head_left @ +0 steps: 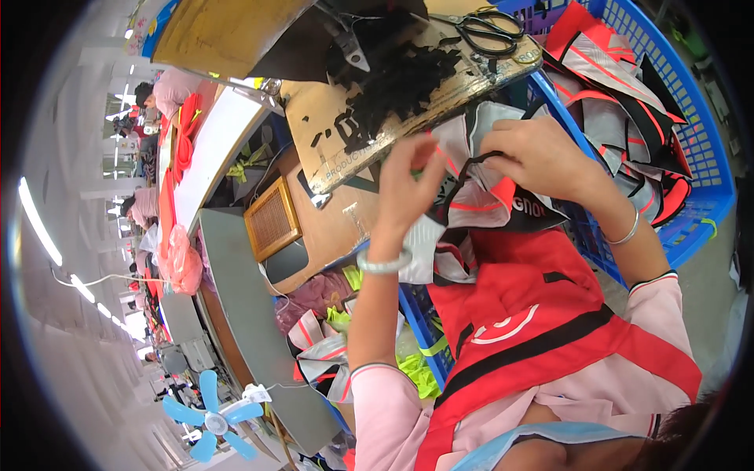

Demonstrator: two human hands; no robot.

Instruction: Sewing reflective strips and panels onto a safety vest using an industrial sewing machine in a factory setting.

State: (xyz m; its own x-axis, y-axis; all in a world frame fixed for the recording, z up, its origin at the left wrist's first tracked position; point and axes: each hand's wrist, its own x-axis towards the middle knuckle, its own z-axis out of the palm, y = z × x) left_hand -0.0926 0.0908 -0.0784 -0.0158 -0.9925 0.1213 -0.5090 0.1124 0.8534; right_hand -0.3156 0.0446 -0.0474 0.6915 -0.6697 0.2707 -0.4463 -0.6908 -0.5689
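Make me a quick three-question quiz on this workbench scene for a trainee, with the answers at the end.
1. Where do the black-handled scissors lie?
A) on the floor
B) on the brown tabletop, near black scraps
C) on the red apron
2. True or false: a thin silver bangle circles the left wrist.
3. Fill in: the bare right hand pinches a narrow black strip; the large plastic basket on that side is ____.
Key: 1 B; 2 false, the thin silver bangle is on the right wrist; 3 blue.

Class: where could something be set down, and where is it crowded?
Bare: the tan tabletop patch right of the brown wooden-framed panel. Crowded: the brown board with black scraps; the blue plastic basket of grey-red fabric.
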